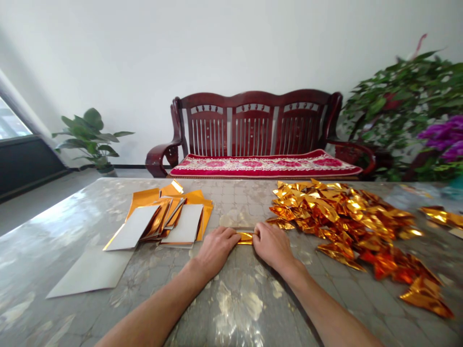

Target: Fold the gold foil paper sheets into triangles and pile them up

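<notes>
Between my two hands a narrow folded strip of gold foil paper (pixel 245 238) lies on the table. My left hand (pixel 218 246) is closed on its left end, with the fingers curled over the paper. At the opposite end, my right hand (pixel 272 242) grips the strip between thumb and bent fingers. Only the shiny middle of the paper shows; both ends are hidden under the hands. To the left sits a loose stack of gold foil sheets (pixel 159 219), some with pale backs up. A big heap of folded gold foil pieces (pixel 340 212) spreads to the right.
A pale sheet (pixel 92 272) lies flat on the patterned table (pixel 238 308) at the left. Clear plastic (pixel 412 195) rests at the far right. Beyond the table stand a dark red wooden bench (pixel 253 130), a potted plant (pixel 92 137) and leafy greenery (pixel 401 101).
</notes>
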Demonstrator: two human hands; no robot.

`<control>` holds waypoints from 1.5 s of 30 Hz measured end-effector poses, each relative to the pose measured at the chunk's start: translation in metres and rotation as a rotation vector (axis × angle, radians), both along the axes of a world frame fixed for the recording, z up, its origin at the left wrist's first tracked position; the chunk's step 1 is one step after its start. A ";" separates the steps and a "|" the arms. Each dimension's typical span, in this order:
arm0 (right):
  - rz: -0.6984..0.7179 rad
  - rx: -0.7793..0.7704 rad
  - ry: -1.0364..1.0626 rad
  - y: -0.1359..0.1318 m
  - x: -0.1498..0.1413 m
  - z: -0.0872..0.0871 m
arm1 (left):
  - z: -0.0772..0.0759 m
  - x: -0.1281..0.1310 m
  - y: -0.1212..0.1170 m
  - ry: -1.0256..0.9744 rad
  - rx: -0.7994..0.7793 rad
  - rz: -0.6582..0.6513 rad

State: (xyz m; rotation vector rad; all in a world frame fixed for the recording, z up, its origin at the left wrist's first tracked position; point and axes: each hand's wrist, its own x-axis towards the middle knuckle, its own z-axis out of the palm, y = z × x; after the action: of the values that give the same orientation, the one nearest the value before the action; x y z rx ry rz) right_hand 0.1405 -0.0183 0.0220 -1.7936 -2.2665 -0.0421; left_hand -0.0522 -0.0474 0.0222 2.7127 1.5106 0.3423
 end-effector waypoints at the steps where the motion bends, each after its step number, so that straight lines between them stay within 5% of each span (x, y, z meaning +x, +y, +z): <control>1: -0.001 0.002 0.012 0.000 0.000 -0.001 | 0.001 0.000 -0.001 0.015 0.003 -0.009; 7: -0.009 0.084 0.076 -0.003 0.005 -0.005 | 0.006 0.001 -0.011 0.059 0.023 -0.023; 17: 0.298 0.132 -0.050 -0.014 -0.003 -0.006 | 0.008 0.006 -0.023 0.089 0.038 -0.019; 26: 0.234 0.096 -0.020 -0.013 -0.001 -0.007 | -0.004 0.003 -0.027 0.142 0.054 0.022; 45: 0.178 0.243 -0.046 -0.006 0.015 -0.009 | 0.017 0.000 -0.034 0.153 -0.098 0.079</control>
State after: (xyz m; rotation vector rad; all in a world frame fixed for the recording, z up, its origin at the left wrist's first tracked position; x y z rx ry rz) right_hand 0.1554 -0.0239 0.0132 -1.4790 -2.3283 -0.3148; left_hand -0.0522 -0.0815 0.0397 2.6626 1.6273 0.0600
